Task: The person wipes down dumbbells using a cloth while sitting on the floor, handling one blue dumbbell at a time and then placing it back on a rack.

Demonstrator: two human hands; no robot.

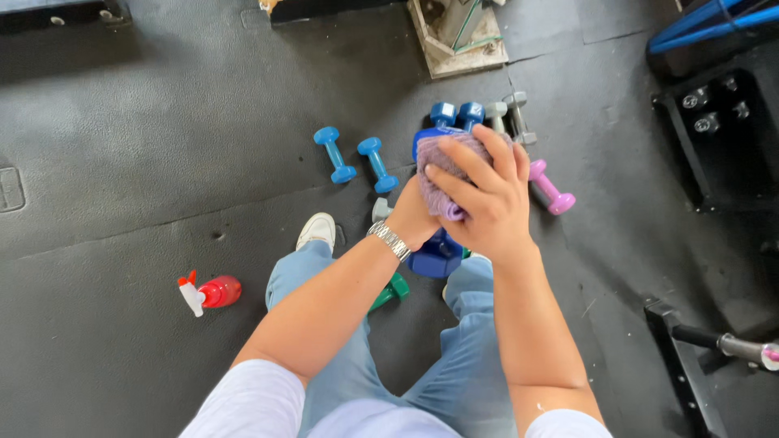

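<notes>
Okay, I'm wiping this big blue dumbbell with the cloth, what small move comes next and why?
Probably slide the purple cloth down toward the lower head of the dark blue dumbbell: the right hand presses it over the upper end only, while the left hand steadies the dumbbell.

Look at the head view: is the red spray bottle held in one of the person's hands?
No. The red spray bottle lies alone on the dark floor mat, apart from both hands.

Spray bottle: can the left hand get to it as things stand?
Probably, but not right now. The spray bottle lies on bare floor on the person's left, nothing around it. The left hand is busy on the dark blue dumbbell and would have to let go first.
</notes>
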